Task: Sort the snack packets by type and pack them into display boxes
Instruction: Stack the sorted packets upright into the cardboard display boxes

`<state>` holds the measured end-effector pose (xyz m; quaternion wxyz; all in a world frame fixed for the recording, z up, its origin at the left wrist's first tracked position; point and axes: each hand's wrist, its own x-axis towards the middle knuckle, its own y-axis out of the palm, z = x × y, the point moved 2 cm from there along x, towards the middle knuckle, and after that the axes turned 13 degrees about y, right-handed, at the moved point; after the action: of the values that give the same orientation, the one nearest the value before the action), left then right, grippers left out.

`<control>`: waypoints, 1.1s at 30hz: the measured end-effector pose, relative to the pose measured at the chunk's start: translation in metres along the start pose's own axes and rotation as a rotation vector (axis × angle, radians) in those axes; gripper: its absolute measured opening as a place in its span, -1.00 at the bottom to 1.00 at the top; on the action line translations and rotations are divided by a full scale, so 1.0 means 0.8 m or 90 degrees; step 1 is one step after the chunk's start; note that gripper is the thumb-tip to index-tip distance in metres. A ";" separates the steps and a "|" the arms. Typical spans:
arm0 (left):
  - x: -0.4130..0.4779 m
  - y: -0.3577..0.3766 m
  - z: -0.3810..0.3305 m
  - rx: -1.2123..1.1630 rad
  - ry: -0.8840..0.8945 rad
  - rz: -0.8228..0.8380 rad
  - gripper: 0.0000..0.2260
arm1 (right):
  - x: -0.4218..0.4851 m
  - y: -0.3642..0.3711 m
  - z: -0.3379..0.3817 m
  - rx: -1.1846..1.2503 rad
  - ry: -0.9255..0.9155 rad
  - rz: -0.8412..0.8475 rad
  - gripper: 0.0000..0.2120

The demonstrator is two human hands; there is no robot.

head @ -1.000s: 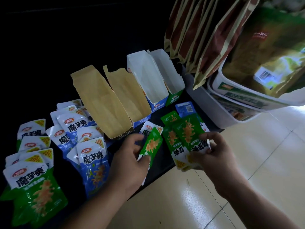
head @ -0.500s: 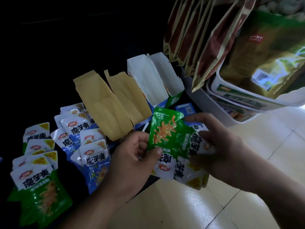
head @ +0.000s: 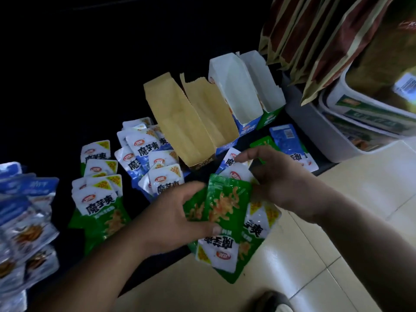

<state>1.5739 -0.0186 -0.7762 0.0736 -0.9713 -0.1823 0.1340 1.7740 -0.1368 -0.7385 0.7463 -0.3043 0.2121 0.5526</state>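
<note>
- The dark counter [head: 67,86] fills the far and left of your view. Pale floor tiles [head: 337,221] show near and right.
- Stacked white tubs [head: 315,131] sit at the far right, with big brown bags [head: 315,37] rising above them.
- Four display boxes lie open side by side at centre — two tan-lined boxes [head: 180,122] on the left, two white-lined boxes [head: 236,91] on the right.
- A blue heap [head: 144,149] of packets lies just left of the boxes. A green pile [head: 101,199] lies nearer and further left, and more blue ones [head: 22,210] crowd the left edge.
- Your left grip [head: 171,219] holds a fanned bundle of green packets [head: 227,206], thumb pressed on top, over the counter's near edge.
- Your right grip [head: 281,183] holds the same bundle at its far right side, fingers curled.
- One blue packet [head: 286,140] lies face down just beyond your right grip — barcode up.
</note>
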 end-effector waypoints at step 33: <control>-0.120 -0.077 0.055 -0.284 -0.092 -0.358 -0.82 | 0.016 0.198 0.007 0.226 -0.037 0.060 -0.40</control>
<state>1.4543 0.0060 -0.7842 -0.1195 -0.8635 -0.4714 0.1338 1.6268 -0.0915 -0.7776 0.7675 -0.1415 0.2987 0.5493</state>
